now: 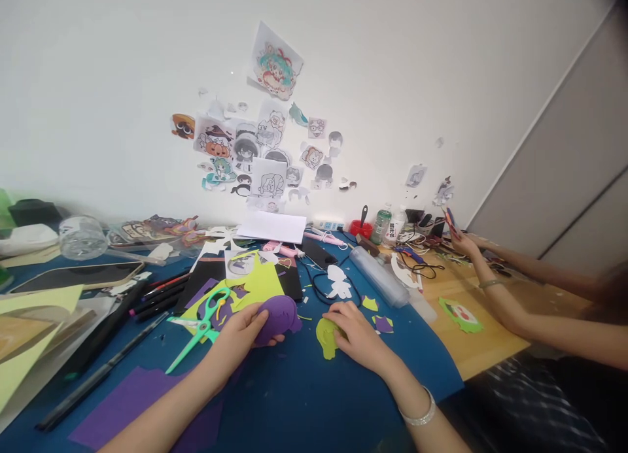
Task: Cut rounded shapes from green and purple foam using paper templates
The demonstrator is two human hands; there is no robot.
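My left hand (250, 325) pinches a purple foam-like cutout (280, 316) with a rounded, wavy outline, held above the blue mat. To its right, the fingers of my right hand (350, 332) are closed over the right edge of a yellow-green cutout (324, 338), covering part of it. A white paper cutout (338, 282) lies just beyond that hand. Teal-handled scissors (201, 325) rest open to the left of my left wrist, on yellow and purple scraps. Beneath my left forearm is a purple sheet (132, 404).
Pens (159, 296) and a long grey stick (103, 371) lie at left, near a phone (78, 276). A clear plastic roll (380, 276) and bottles (381, 224) stand or lie at back right. Another person's arm (495, 296) reaches in from the right.
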